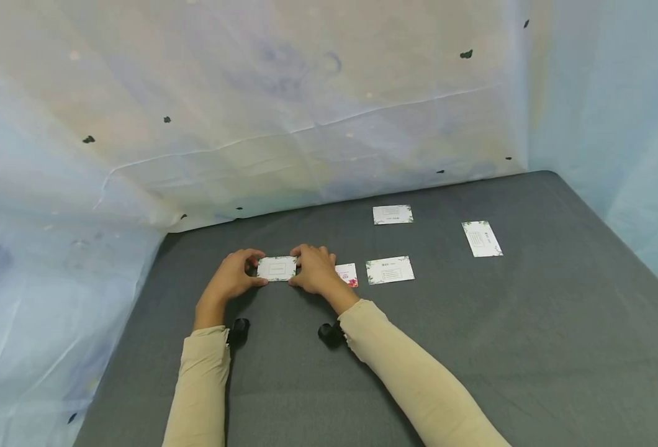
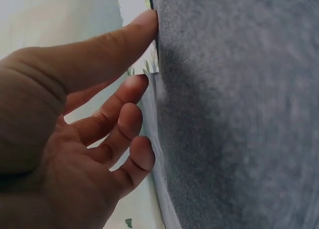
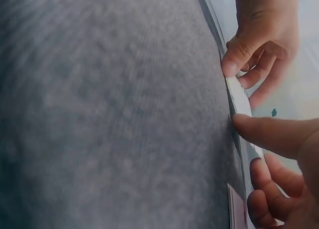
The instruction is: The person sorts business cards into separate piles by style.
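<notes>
a white card (image 1: 277,269) lies between two hands at the grey tabletop (image 1: 474,347), long axis running left to right, the left hand (image 1: 233,274) pinching its left end, the right hand (image 1: 318,270) its right, both equally near.

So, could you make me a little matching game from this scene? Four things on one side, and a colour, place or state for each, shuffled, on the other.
Things
1. Sleeves
2. Left hand and right hand
3. Cloth-covered tabletop
4. Card with pink print

Colour, place or state
A. Just to the right of the right hand
B. Dark grey
C. Pinching opposite ends of one leafy-edged white card
D. Beige

Right pairs: 1-D, 2-C, 3-B, 4-A
</notes>
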### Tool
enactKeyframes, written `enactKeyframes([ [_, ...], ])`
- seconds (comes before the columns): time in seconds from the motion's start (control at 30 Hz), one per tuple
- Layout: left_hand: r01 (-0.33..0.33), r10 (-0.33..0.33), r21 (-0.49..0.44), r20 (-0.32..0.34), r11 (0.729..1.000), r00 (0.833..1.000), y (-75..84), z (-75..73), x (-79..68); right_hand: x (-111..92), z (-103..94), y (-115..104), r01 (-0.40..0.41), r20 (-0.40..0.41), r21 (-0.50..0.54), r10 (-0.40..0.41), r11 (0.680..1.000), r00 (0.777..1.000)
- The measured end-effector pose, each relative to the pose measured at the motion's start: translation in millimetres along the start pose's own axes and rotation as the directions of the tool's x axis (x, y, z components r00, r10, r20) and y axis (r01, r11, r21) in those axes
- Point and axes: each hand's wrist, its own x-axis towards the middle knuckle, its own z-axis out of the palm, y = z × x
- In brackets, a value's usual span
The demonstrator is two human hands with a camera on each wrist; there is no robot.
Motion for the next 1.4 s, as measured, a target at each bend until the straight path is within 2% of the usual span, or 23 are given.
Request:
enactKeyframes([
  [0.47,-0.038,0.037,-0.08,-0.018,0.996,0.999,0.9,0.8,-0.9,-4,-11.8,10,0.017,-0.015,0.143,-0.015,0.99,1.0],
  [0.7,-0.074,0.072,-0.098,-0.026,0.992,0.997,4.7,-0.2,-3.9,-10,-20.1,14,0.04,0.01,0.187,-0.043,0.982,0.999],
  [1.1,-0.114,0.115,-0.165,-0.002,0.98,0.993,26.3,6.9,-3.7,-23,-36.8,35,0.047,0.013,0.293,-0.053,0.955,0.998],
  [1.4,-0.147,0.146,-0.179,-0.018,0.973,0.989,48.3,18.9,-0.6,-30,-58.4,53,0.079,0.003,0.286,-0.083,0.955,0.997],
])
